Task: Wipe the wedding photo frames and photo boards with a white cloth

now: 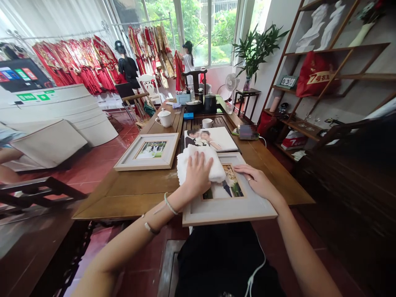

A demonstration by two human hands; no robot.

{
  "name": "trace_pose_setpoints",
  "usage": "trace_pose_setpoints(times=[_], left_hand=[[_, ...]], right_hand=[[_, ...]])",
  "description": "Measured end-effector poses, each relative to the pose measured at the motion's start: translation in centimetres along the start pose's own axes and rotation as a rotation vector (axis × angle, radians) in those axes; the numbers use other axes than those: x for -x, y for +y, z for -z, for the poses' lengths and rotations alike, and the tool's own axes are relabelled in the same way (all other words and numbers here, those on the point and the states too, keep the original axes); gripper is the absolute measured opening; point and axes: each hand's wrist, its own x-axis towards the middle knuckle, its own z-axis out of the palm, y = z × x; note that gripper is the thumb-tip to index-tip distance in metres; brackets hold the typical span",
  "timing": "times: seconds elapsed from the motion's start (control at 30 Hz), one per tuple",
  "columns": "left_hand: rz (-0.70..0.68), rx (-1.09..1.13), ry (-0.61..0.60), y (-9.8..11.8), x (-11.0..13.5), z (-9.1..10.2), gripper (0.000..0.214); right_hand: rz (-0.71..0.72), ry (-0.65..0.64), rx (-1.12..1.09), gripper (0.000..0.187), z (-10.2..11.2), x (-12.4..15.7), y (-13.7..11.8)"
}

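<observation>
My left hand [198, 171] presses a folded white towel [185, 159] onto the upper left of a pale picture frame [247, 208], its fingers curved over the cloth. The frame rests at the near edge of the table and holds a photo [236, 185], partly covered by my hand and the towel. On the frame's right side lies my right hand [255, 179], fingers stretched out across its face and a ring on one finger. Just behind is a frameless wedding photo panel [221, 139]. Farther left lies a second framed photo [147, 152].
The wooden table [123, 196] also bears a lidded white cup [165, 119], a small white cup [207, 123], a black kettle [210, 103] and a blurred device [248, 132] with a cable. Shelves [328, 78] stand at right. Two people are near the clothes racks [77, 62].
</observation>
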Motion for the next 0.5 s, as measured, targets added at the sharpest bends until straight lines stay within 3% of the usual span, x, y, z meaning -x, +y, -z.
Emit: trace_pose_setpoints(times=[0.23, 0.5], left_hand=[[-0.038, 0.0, -0.006, 0.1, -1.2, -0.4, 0.08], [-0.159, 0.1, -0.145, 2.5, 3.5, 1.0, 0.082]], right_hand=[[-0.021, -0.004, 0.017, 0.044, 0.0, 0.1, 0.1], [-0.01, 0.023, 0.009, 0.04, -0.1, 0.0, 0.3]])
